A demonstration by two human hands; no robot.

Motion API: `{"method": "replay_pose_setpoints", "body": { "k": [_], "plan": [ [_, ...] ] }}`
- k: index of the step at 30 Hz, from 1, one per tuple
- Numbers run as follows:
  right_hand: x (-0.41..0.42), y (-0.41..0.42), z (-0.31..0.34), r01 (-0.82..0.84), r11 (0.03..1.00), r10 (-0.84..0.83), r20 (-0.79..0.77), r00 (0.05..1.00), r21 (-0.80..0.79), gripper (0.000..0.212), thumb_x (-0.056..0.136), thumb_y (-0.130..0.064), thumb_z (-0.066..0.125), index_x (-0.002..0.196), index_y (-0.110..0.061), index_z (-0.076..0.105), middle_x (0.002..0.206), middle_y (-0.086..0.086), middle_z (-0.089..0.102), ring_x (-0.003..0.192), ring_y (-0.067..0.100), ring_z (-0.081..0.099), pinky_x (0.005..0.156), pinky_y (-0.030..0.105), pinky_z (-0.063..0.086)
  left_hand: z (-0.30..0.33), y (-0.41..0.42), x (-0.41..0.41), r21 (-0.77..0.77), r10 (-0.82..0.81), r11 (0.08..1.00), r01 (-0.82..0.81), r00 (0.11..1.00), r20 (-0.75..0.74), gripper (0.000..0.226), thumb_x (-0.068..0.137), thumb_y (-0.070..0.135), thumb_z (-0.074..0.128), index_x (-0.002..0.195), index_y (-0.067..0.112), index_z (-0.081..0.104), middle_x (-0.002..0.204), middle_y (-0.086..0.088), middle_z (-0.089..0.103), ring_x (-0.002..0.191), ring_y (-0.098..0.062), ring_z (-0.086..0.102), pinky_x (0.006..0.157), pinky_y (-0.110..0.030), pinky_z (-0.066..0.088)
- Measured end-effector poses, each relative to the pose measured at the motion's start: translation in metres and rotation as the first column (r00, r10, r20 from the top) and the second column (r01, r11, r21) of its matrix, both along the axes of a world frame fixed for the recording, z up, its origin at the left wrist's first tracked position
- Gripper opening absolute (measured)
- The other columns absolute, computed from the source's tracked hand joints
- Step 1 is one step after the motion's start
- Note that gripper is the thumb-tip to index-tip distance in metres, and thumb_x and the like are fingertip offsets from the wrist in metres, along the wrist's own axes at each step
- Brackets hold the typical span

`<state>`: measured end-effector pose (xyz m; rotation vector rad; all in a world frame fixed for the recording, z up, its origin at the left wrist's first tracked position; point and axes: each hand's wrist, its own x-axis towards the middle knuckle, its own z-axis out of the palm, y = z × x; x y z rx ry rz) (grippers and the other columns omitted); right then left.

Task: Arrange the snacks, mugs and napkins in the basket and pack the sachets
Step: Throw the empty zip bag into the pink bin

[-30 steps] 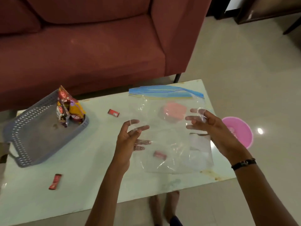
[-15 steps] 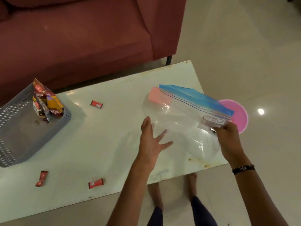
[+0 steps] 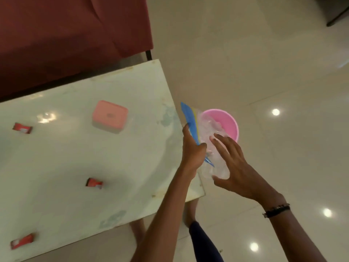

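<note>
A clear zip bag (image 3: 211, 129) with a blue seal strip hangs past the table's right edge, above a pink bucket. My left hand (image 3: 192, 152) grips the bag at its blue strip. My right hand (image 3: 234, 165) has its fingers spread and presses against the bag's clear side from the right. Three red sachets lie on the white table: one far left (image 3: 22, 128), one in the middle (image 3: 94, 183), one at the front left (image 3: 21, 241). The basket, snacks, mugs and napkins are out of view.
A pink lidded box (image 3: 110, 116) sits on the white table (image 3: 75, 157) near its back right. The pink bucket (image 3: 226, 123) stands on the tiled floor beside the table. A red sofa (image 3: 66, 35) runs behind the table. My feet show under the table's front edge.
The view swung right, so the basket left the frame. The bag went from over the table to beyond its right edge, above the bucket. My left hand took the blue strip; my right hand opened.
</note>
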<state>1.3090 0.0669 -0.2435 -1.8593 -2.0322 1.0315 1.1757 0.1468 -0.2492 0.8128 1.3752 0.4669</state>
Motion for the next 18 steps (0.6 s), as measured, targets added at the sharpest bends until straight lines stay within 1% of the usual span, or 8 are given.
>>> {"method": "replay_pose_setpoints", "body": {
  "k": [1,3,5,7,10,12,14,18],
  "plan": [
    [0.01,0.002,-0.01,-0.01,1.0,0.009,0.095,0.995,0.008,0.097,0.073,-0.036,0.075,0.148,-0.038,0.013,0.156,-0.008,0.014,0.143,0.02,0.013,0.093,0.027,0.039,-0.009,0.001,0.013,-0.021,-0.041,0.999,0.042,0.999,0.022,0.069,0.089,0.004,0.045,0.145,0.031,0.014,0.143,0.002,0.037,0.123,-0.02,0.047,0.097,-0.038,0.049],
    [0.023,0.009,-0.036,0.037,0.996,-0.054,0.197,0.979,0.087,0.078,0.072,-0.016,0.079,0.14,-0.028,0.042,0.148,0.005,0.035,0.135,0.03,0.03,0.09,0.033,0.047,-0.028,0.002,0.036,-0.081,-0.121,0.989,0.127,0.99,0.065,0.067,0.091,0.006,0.042,0.146,0.029,0.012,0.138,0.004,0.04,0.121,-0.017,0.047,0.098,-0.036,0.047],
    [0.034,0.019,-0.068,0.124,0.979,-0.156,0.2,0.967,0.162,0.054,0.07,0.005,0.076,0.119,-0.013,0.064,0.129,0.014,0.056,0.123,0.037,0.047,0.093,0.043,0.052,-0.048,0.004,0.051,-0.156,-0.15,0.974,0.162,0.985,0.086,0.065,0.092,0.009,0.044,0.147,0.025,0.014,0.135,-0.002,0.045,0.122,-0.022,0.049,0.096,-0.032,0.044],
    [0.044,0.031,-0.102,0.212,0.964,-0.24,0.182,0.954,0.161,0.043,0.069,0.013,0.072,0.107,-0.005,0.07,0.117,0.018,0.063,0.115,0.04,0.053,0.089,0.047,0.054,-0.067,0.008,0.059,-0.188,-0.156,0.967,0.17,0.984,0.083,0.064,0.093,0.014,0.046,0.148,0.023,0.014,0.14,-0.004,0.043,0.127,-0.023,0.045,0.104,-0.036,0.041],
    [0.054,0.05,-0.154,0.314,0.945,-0.326,0.209,0.922,0.087,0.034,0.078,0.011,0.063,0.107,-0.005,0.071,0.118,0.018,0.062,0.12,0.038,0.048,0.081,0.047,0.056,-0.093,0.012,0.064,-0.146,-0.188,0.971,0.189,0.982,0.024,0.061,0.094,0.017,0.047,0.147,0.022,0.019,0.148,-0.005,0.037,0.131,-0.022,0.04,0.11,-0.039,0.037],
    [0.057,0.062,-0.191,0.304,0.953,-0.296,0.274,0.915,0.015,0.034,0.084,0.006,0.056,0.113,-0.007,0.068,0.127,0.015,0.056,0.129,0.035,0.039,0.081,0.046,0.056,-0.108,0.012,0.064,-0.121,-0.195,0.974,0.192,0.981,-0.019,0.054,0.093,0.016,0.047,0.144,0.02,0.028,0.145,-0.005,0.041,0.128,-0.022,0.043,0.103,-0.033,0.04],
    [0.06,0.071,-0.227,0.225,0.97,-0.175,0.379,0.909,-0.091,0.038,0.088,0.0,0.05,0.123,-0.012,0.062,0.138,0.011,0.048,0.138,0.034,0.027,0.093,0.044,0.05,-0.125,0.011,0.062,-0.108,-0.198,0.976,0.19,0.978,-0.063,0.045,0.093,0.016,0.048,0.136,0.017,0.037,0.135,-0.005,0.048,0.119,-0.021,0.048,0.09,-0.027,0.04],
    [0.058,0.078,-0.275,0.053,0.925,0.138,0.463,0.875,-0.376,0.052,0.094,-0.026,0.044,0.145,-0.023,0.033,0.157,0.002,0.021,0.146,0.032,0.007,0.117,0.047,0.017,-0.15,0.01,0.057,-0.087,-0.178,0.982,0.169,0.979,-0.105,0.037,0.092,0.016,0.049,0.129,0.016,0.045,0.117,0.004,0.047,0.101,-0.013,0.047,0.071,-0.012,0.037]
  ]
}}
